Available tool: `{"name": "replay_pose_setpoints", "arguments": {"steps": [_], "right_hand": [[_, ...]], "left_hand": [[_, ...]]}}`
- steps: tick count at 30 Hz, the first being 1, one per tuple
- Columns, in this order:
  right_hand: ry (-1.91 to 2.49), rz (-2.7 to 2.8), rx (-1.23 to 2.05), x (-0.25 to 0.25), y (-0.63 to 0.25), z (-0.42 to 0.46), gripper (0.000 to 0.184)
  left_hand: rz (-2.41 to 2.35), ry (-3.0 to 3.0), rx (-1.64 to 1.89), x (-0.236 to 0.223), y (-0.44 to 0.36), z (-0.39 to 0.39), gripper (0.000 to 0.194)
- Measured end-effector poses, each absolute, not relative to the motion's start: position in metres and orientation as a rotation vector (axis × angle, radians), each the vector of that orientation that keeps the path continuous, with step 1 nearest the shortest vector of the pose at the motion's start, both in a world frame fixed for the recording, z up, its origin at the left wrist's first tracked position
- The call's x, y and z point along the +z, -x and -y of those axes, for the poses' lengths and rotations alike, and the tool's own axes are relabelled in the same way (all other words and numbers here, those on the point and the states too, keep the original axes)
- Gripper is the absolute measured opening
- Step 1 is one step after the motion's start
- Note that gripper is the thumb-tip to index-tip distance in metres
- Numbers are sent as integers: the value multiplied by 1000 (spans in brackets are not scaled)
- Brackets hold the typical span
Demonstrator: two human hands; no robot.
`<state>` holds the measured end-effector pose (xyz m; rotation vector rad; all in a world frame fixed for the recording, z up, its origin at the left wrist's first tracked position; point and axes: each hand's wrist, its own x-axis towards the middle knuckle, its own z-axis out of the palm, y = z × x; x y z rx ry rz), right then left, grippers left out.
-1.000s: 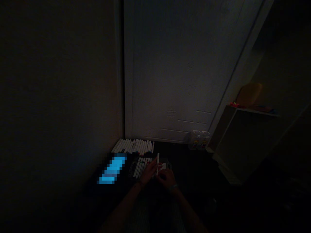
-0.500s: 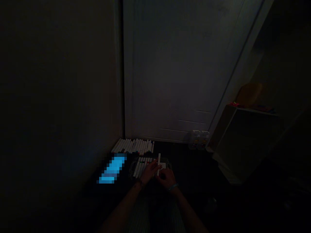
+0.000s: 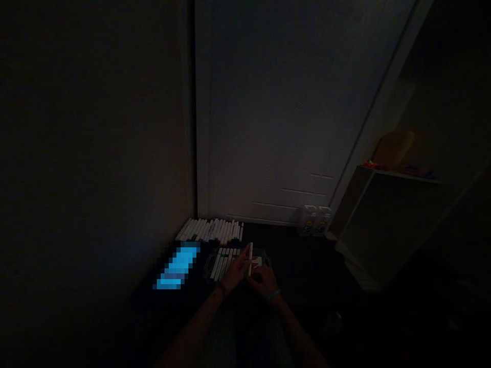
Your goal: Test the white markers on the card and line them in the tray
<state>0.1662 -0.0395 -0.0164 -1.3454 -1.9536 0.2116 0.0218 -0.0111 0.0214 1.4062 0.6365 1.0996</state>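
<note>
A white marker (image 3: 251, 251) stands nearly upright between my two hands, over a clear plastic case (image 3: 267, 255). The fingers of my left hand (image 3: 235, 272) close on its left side, around the middle. At its lower end, my right hand (image 3: 265, 280) pinches it with curled fingers. Inside the case, several white markers (image 3: 219, 263) lie side by side, left of my hands. A small white piece (image 3: 260, 261) shows in the right part of the case; its kind is too dark to tell. My hands hide the case's front middle.
A long row of white markers (image 3: 215, 231) lies at the back left of the dark table (image 3: 303, 271). A glowing blurred blue screen (image 3: 178, 266) lies left of the case. Two clear containers (image 3: 315, 221) stand by the door (image 3: 268, 128). A shelf unit (image 3: 368, 225) is at right.
My left fingers have shifted slightly up along the marker, and the marker seems a little turned. The right hand stays at its lower end.
</note>
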Motion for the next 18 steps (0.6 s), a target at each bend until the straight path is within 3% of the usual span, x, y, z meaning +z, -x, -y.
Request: {"name": "replay_pose_setpoints", "arguments": {"steps": [18], "right_hand": [[1330,1941,167,-24,-167,37,17]], "left_hand": [[-674,-1494,1134,26,-21,14,54]]}}
